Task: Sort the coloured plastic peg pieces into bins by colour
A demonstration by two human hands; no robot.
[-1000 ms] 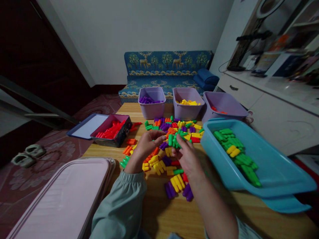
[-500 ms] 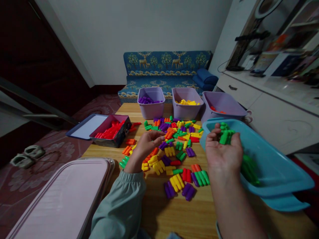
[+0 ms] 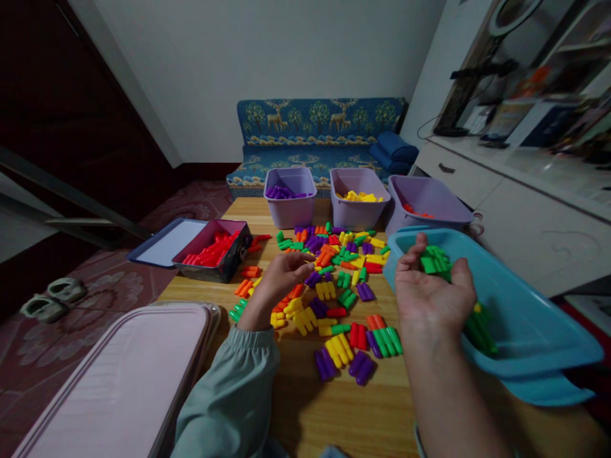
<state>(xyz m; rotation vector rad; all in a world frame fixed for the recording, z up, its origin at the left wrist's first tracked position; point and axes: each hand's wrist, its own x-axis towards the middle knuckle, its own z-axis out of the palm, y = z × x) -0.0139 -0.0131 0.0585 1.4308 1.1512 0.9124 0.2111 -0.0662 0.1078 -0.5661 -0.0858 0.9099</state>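
Note:
My left hand (image 3: pixel 284 280) hovers over the scattered plastic pieces on the wooden table, with thumb and fingers slightly apart and nothing visible between them. Just past its fingertips lies an orange piece (image 3: pixel 327 255). My right hand (image 3: pixel 432 292) is turned palm up at the near left side of the blue bin (image 3: pixel 529 305). Green finger-shaped plastic pieces (image 3: pixel 436 261) rest between its curled fingers and thumb. More green pieces (image 3: pixel 480 331) lie in the bin, with a small yellow spot among them. My wrist partly hides the bin's edge.
Lilac bins hold purple pieces (image 3: pixel 286 193), yellow pieces (image 3: pixel 360 196) and a few red pieces (image 3: pixel 417 211). An open box (image 3: pixel 210 270) of red pieces stands left. A pink lid (image 3: pixel 119 375) lies at front left. Joined pieces (image 3: pixel 338 350) lie on the table (image 3: pixel 348 413).
My right hand has opened a little, its thumb moving right. The green pieces have tipped and shifted down slightly. A yellow spot now shows in the blue bin. My left hand has barely moved.

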